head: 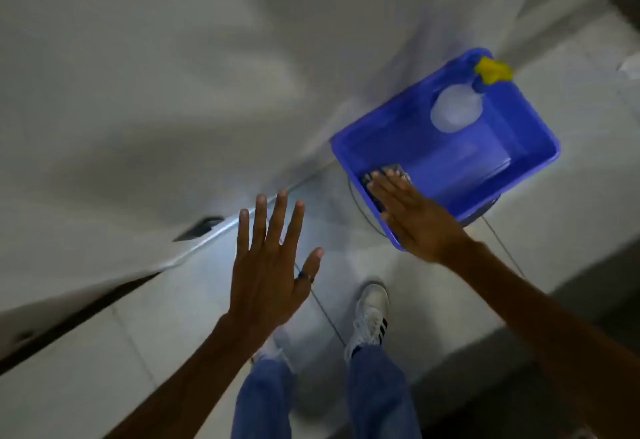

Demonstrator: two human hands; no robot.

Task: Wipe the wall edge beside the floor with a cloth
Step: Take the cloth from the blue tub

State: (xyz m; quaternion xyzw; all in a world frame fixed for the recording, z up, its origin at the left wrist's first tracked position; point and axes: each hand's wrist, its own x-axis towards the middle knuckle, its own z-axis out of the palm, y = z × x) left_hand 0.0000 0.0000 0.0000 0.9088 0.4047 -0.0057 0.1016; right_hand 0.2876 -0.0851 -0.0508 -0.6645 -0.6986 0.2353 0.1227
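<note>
Dark cloth (384, 175) inside blue bin (519, 175), at its near-left corner, under right hand's (412, 217) flat fingertips, touched, not clasped. Left hand (273, 262) well apart, spread open, empty, above floor (194, 300) near wall edge (207, 231).

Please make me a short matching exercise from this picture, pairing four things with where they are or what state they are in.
Things:
1. left hand
2. right hand
3. spray bottle
4. white shoe

Places or states:
A. lying inside the blue tub, at its far end
B. on the tiled floor, below the hands
C. open, fingers spread, holding nothing
D. reaching over the tub's near rim

Pairs: 1-C, 2-D, 3-A, 4-B
</note>
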